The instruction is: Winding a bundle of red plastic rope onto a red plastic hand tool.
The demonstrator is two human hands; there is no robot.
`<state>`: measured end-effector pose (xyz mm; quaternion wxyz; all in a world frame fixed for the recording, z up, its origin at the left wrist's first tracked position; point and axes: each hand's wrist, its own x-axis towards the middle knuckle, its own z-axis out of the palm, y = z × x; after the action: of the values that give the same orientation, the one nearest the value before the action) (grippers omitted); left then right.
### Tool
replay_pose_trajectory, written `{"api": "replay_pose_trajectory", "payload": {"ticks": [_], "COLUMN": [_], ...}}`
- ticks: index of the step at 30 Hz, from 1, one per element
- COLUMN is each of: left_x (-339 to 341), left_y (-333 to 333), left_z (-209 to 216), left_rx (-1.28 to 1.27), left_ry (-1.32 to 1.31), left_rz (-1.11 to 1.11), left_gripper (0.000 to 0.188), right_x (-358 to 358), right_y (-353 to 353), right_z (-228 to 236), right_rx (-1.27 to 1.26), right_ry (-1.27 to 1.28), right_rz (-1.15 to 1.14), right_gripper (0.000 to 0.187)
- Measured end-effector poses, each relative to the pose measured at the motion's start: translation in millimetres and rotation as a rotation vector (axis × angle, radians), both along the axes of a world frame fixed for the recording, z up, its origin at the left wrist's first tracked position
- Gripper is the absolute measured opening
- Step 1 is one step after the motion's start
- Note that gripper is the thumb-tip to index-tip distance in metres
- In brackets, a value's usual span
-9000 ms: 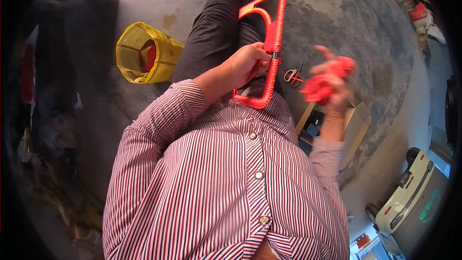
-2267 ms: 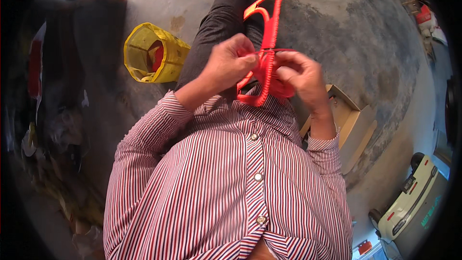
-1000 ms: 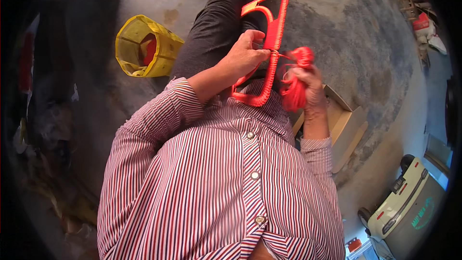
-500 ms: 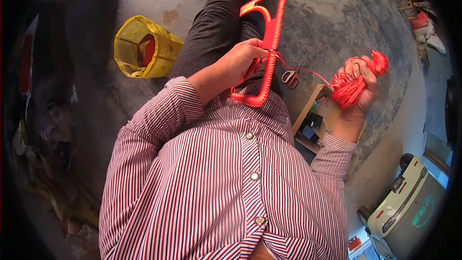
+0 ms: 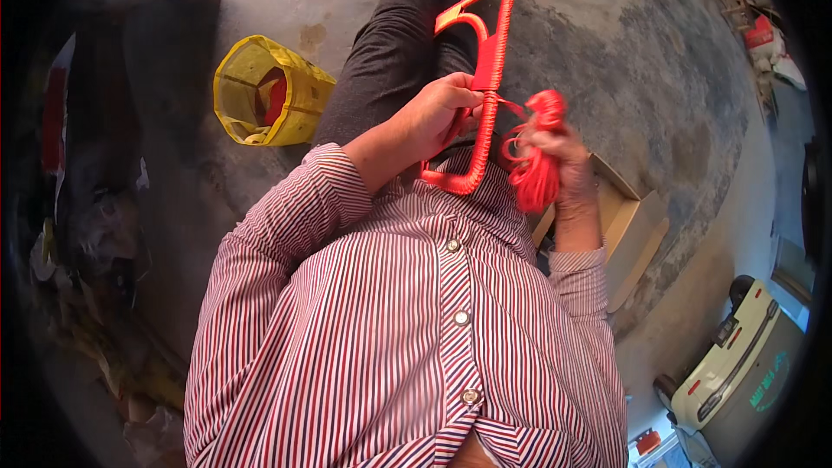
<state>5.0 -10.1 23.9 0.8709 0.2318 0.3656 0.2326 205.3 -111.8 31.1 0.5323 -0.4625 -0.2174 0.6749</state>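
A rectangular frame (image 5: 479, 156) wrapped in red cord stands over my lap, with a curved inner piece near its far end. My left hand (image 5: 446, 108) grips the frame's left side near the middle, fingers closed around it. In my right hand (image 5: 565, 154), slightly smeared by motion, is a bundle of red cord (image 5: 536, 182), held close to the frame's right side. A short length of the cord runs from the bundle to the frame beside my left fingers. Loose loops hang on the bundle's left.
On the floor at the left stands a yellow bin (image 5: 303, 95) with red material inside. An open cardboard box (image 5: 637, 217) lies beyond my right forearm. A pale green wheeled case (image 5: 737, 360) is at the lower right. Dark clutter lines the left edge.
My right hand has swung left with the cord bundle, from far right to close beside the frame. The stretched cord has shortened. My left hand still grips the frame.
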Motion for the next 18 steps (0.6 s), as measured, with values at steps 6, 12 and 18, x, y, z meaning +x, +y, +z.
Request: {"api": "replay_pose_trajectory", "payload": {"ticks": [6, 12, 18], "left_x": [-3, 4, 7], "left_y": [1, 3, 10], "left_z": [-11, 0, -6], "left_rx": [0.060, -0.080, -0.160], "left_ry": [-0.111, -0.143, -0.099], "left_rz": [-0.090, -0.086, -0.027], "left_gripper": [0.015, 0.008, 0.006], "right_x": [63, 57, 56], "right_y": [-8, -50, -73], "right_z": [56, 56, 20], "right_rx": [0.261, 0.250, 0.213], "right_ry": [0.120, -0.123, -0.156], "right_rz": [-0.419, -0.467, -0.514], "right_gripper": [0.014, 0.012, 0.016]}}
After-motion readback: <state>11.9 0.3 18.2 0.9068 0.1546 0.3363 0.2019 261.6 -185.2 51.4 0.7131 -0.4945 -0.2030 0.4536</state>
